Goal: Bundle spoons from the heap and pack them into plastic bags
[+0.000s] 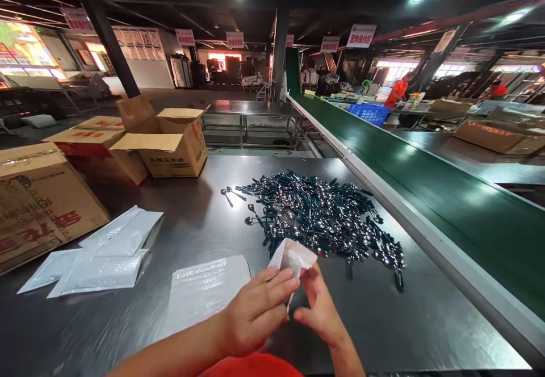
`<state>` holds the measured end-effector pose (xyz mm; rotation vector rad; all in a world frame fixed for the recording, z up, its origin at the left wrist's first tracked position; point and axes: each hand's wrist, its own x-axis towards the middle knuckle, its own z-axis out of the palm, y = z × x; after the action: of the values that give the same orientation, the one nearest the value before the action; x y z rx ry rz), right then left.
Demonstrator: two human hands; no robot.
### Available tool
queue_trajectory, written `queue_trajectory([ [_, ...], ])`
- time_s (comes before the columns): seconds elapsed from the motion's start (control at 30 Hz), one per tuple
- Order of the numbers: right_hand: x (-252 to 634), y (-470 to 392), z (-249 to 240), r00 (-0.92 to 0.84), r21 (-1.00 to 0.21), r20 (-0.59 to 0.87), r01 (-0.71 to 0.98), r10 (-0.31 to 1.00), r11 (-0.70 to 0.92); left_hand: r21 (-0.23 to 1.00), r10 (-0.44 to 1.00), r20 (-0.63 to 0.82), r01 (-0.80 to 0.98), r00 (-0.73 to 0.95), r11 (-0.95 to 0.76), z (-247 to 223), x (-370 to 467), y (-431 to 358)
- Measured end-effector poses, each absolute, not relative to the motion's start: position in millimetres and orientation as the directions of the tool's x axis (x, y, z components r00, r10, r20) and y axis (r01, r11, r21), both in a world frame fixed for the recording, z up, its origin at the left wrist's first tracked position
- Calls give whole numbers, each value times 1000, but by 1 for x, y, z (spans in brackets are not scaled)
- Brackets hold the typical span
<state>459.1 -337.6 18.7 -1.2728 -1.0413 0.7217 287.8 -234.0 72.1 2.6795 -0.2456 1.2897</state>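
my two hands are bare, with no gloves, rings or watch on the left hand [255, 309] or the right hand [319, 309]. both forearms are bare too, no sleeve reaching as far as the wrists. at the bottom edge, between my arms, a patch of bright red-orange cloth shows, the front of the top i wear, plain and without print as far as i can tell.
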Motion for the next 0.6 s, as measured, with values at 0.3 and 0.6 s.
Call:
queue_trajectory([
  [0.3,422,-319,11,608,-999,42,0,793,53,406,352,781,8,515,-914,32,272,-220],
  [0.6,414,-322,7,585,-933,349,286,732,217,996,607,-18,68,794,-59,-2,275,-198],
])
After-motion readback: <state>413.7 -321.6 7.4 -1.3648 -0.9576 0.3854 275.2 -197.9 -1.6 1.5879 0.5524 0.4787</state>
